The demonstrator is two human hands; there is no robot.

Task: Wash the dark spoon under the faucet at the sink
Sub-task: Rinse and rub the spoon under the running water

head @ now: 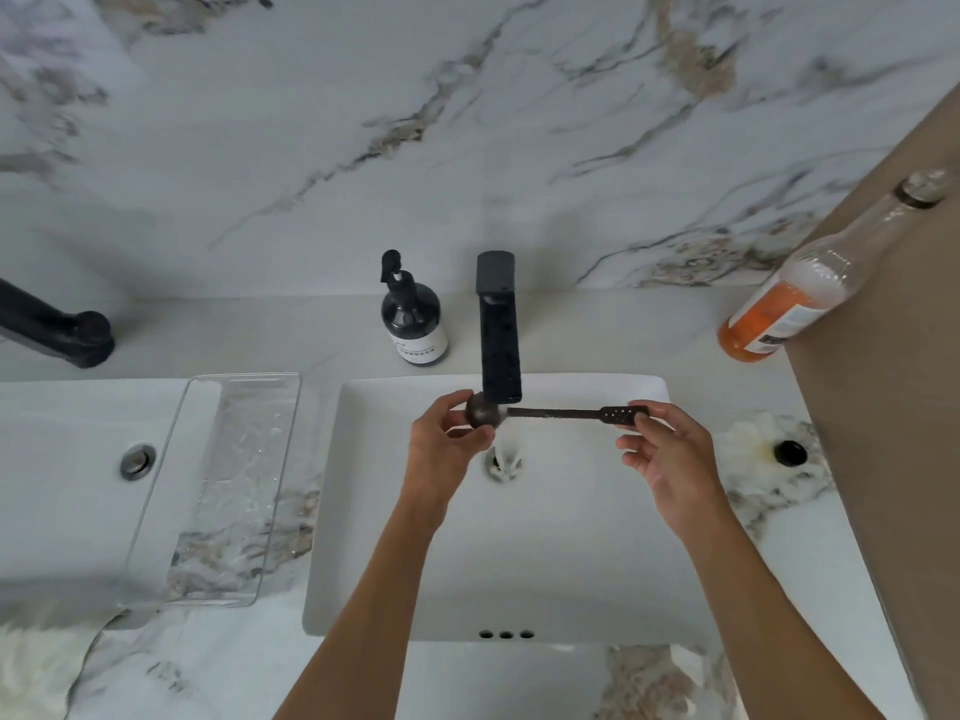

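The dark spoon (561, 413) lies level over the white sink (571, 563), just below the spout of the black faucet (498, 335). Its round bowl points left and its perforated handle end points right. My left hand (447, 439) grips the bowl between thumb and fingers. My right hand (670, 459) pinches the handle end. Water (506, 444) runs down from the spout past the spoon's neck to the drain (503, 464).
A dark soap pump bottle (413, 317) stands left of the faucet. A clear tray (228, 485) lies between this sink and a second sink (78, 459) at left. An orange-liquid bottle (795, 298) leans at the right by a brown panel (893, 459).
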